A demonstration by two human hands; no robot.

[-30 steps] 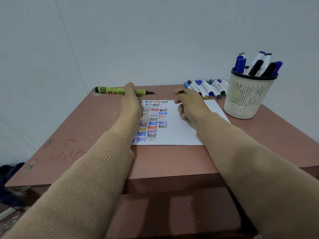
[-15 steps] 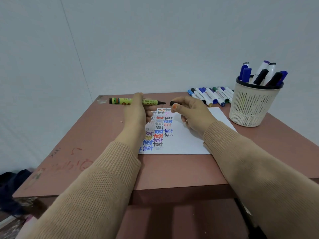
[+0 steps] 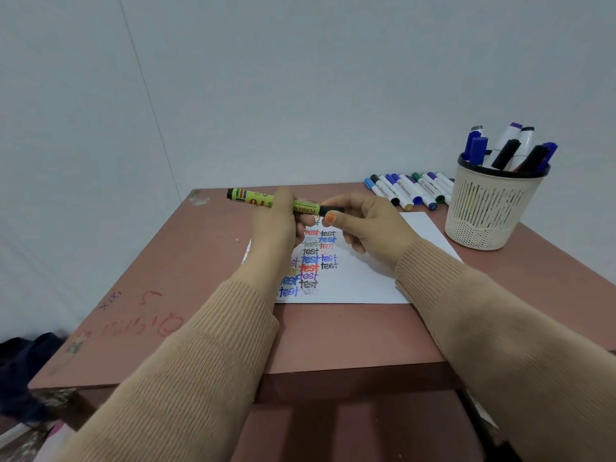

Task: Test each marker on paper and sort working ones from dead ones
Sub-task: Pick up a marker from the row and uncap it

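Above the table's far edge, our left hand grips the yellow marker; our right hand pinches its black cap over the paper.

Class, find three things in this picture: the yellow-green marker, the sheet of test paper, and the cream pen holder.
yellow-green marker (image 3: 253, 199), head view, on its printed barrel.
test paper (image 3: 360, 281), head view, on its blank white area.
pen holder (image 3: 490, 208), head view, on its slotted wall.

paper mid-worktop | row of markers behind paper, far edge | holder with upright markers right of row | held marker above paper's far left
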